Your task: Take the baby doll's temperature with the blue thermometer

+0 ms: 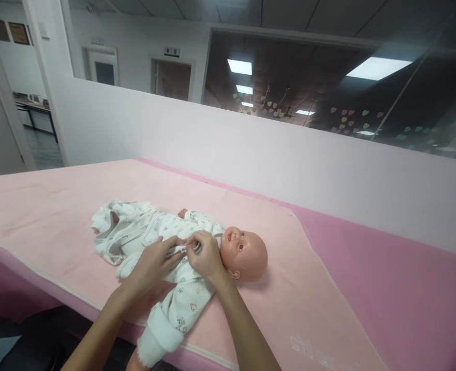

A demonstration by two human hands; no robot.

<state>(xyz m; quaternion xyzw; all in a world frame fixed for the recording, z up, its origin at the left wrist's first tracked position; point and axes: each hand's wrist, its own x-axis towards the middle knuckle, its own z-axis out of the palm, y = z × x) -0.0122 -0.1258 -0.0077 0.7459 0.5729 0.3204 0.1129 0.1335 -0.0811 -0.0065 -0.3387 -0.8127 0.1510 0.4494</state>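
A baby doll [251, 255] lies on its back, its bald head to the right. It wears a white printed onesie [192, 304] with one cuffed sleeve stretching toward me over the table's front edge. At the doll's chest, my right hand [206, 252] is closed, thumb and fingers pinching the front edge of the onesie near the collar. My left hand [158, 260] is beside it on the left, its fingertips holding the same edge. What sits between the fingers is mostly hidden. The leg part of the onesie lies loose and crumpled at the left.
A pale peach mat [57, 206] covers the table, over a darker pink surface [405, 273] that shows at the right. Behind it rises a white low wall [251, 149] with a glass window [308, 77] above. A doorway stands at the far left.
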